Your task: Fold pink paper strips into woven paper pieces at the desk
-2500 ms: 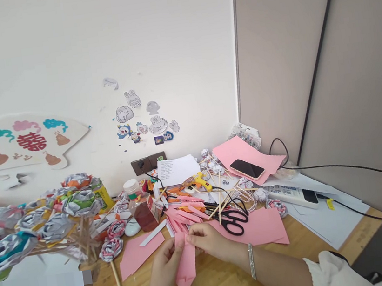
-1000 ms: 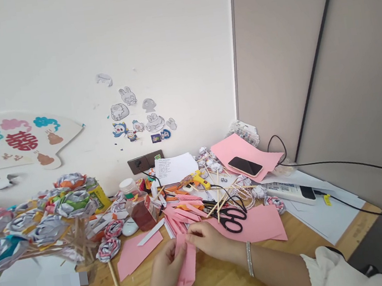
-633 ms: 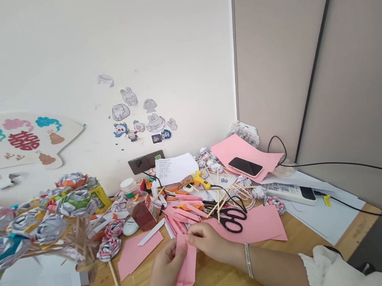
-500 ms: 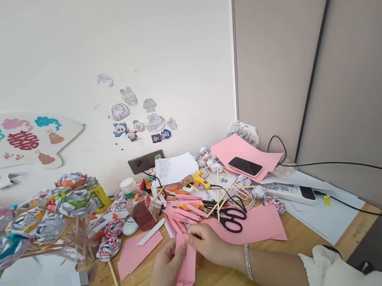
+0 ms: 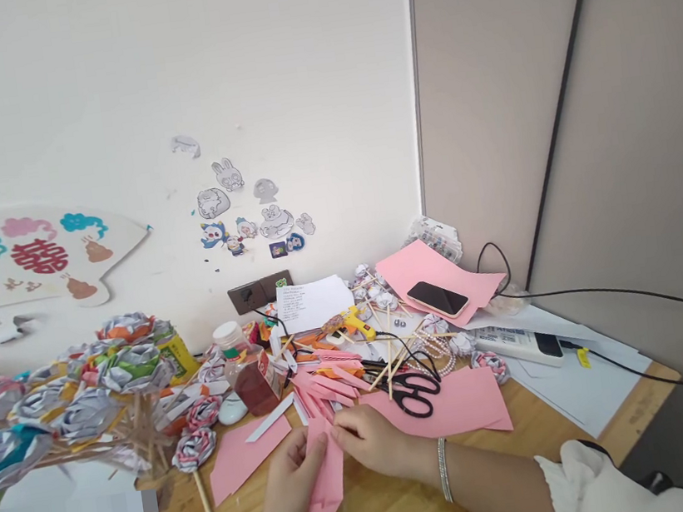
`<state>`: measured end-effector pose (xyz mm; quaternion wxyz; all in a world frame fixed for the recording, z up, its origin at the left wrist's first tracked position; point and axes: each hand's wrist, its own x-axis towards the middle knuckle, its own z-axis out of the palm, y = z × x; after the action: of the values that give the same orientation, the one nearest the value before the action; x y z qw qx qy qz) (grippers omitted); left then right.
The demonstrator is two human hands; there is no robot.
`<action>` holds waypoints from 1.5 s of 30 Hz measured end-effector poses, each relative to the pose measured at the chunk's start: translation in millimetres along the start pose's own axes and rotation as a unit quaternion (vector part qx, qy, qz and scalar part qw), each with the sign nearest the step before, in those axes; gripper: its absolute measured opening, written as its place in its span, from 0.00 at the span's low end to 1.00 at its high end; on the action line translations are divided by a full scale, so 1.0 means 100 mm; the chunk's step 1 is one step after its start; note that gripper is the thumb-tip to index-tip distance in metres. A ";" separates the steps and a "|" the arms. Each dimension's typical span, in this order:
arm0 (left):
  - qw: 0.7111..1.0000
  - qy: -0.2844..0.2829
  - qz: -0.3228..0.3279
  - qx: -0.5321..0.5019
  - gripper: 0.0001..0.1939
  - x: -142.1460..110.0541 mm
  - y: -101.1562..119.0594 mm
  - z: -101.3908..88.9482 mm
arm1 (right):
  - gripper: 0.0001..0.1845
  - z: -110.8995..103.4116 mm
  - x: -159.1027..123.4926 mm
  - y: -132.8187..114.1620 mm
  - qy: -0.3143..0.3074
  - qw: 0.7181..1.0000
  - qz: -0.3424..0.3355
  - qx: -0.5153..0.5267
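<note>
A folded strip of pink paper [image 5: 330, 493] is held upright at a slant above the wooden table. My left hand [image 5: 294, 472] pinches its left edge, with the thumb lying across the front. On the upper right edge, my right hand [image 5: 365, 437] grips the same paper between thumb and bent fingers. Just behind the hands lies a pile of folded pink paper strips [image 5: 326, 384]. Black-handled scissors [image 5: 414, 396] rest to the right on a pink sheet [image 5: 462, 408]. Left of my hands is another pink sheet [image 5: 243, 462] with a white strip across it.
A bottle of reddish liquid [image 5: 254, 381] stands behind left, near paper flowers on sticks [image 5: 195, 450]. A yellow glue gun [image 5: 358, 322], wooden sticks and bead strings crowd the back. A phone [image 5: 438, 298] lies on pink paper. Black cables [image 5: 623, 289] run off right.
The pink paper has shifted slightly left, and its lower end is turned a little. Both hands keep their hold, with the right fingers moved slightly along the edge.
</note>
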<state>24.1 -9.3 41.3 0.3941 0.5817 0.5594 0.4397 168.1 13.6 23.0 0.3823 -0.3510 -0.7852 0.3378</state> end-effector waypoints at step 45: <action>0.983 -0.049 -0.103 -0.144 0.15 0.06 -0.05 -0.08 | 0.08 -0.07 0.06 0.05 0.049 0.990 -0.112 -0.072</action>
<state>14.4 -3.3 39.4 0.5436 0.4789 0.5277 0.4435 172.3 22.7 24.2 0.4296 -0.3040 -0.8218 0.2182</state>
